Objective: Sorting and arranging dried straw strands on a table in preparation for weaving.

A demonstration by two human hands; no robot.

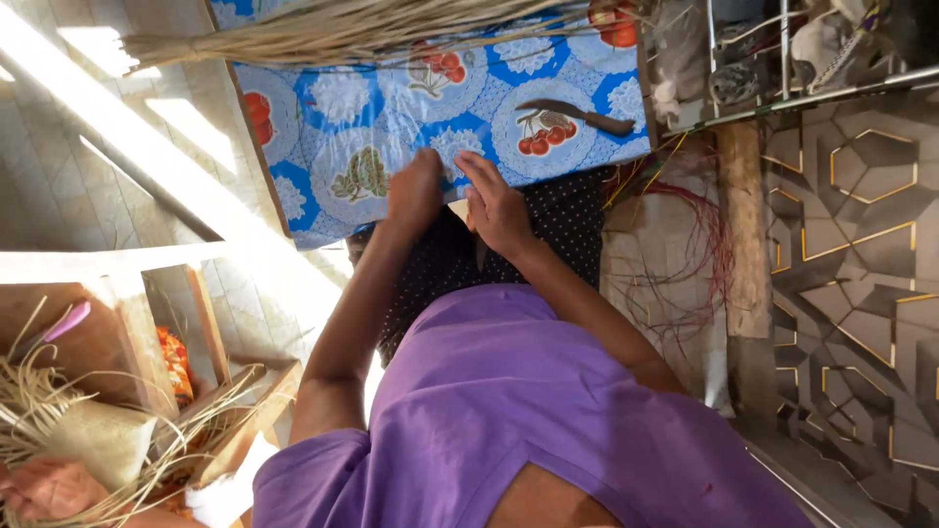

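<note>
- Closest to me I see my purple shirt [509,411] and the dark dotted cloth [548,235] over my lap.
- My left hand [416,191] is curled closed, knuckles up, at the near edge of the blue patterned tablecloth [352,127]; I cannot tell what it holds.
- My right hand [496,207], just beside it, has fingers partly bent, pressing down on a pale strip [458,208] between the two hands.
- Farther on, a knife [577,114] lies on the cloth.
- A bundle of dry straw [323,29] lies across the far end.
</note>
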